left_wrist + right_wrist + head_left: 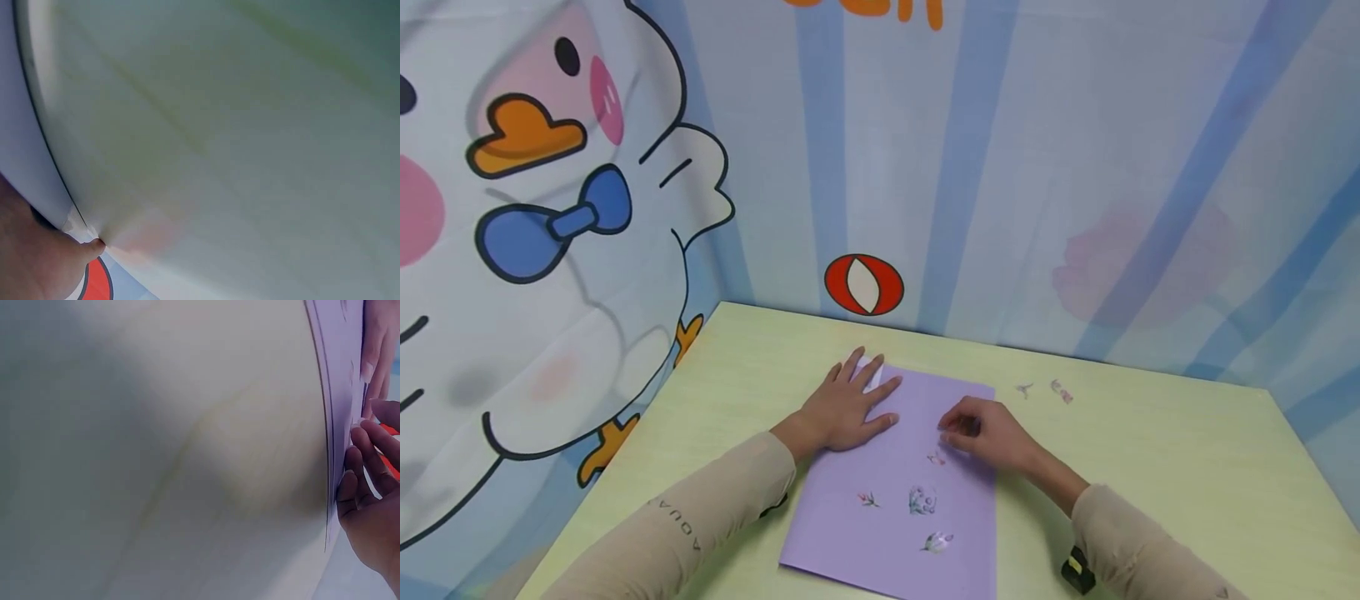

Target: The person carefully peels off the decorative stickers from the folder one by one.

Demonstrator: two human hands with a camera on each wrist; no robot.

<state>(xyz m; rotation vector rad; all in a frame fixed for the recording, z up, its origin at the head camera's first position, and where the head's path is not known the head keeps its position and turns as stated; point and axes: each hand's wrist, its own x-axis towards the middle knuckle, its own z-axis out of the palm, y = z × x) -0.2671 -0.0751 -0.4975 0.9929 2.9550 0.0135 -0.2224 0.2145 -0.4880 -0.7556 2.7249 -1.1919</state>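
Note:
A purple folder or sheet (887, 554) lies on the table, bearing several small flower stickers: a pink bud (868, 499), a round green and purple cluster (922, 500), a green and purple bud (937, 542) and a small reddish one (936, 458). My left hand (850, 408) rests flat, fingers spread, on its upper left part, with a white patch (874, 379) showing between the fingers. Over the upper right part is my right hand (988, 433), thumb and forefinger brought close together. I cannot tell whether a sticker is between those fingertips.
Two loose floral pieces, one small (1025, 389) and one pinkish (1062, 391), lie on the pale yellow table (1172, 467) right of the purple sheet. A printed cloth (880, 167) with a cartoon bird hangs behind the table and along its left.

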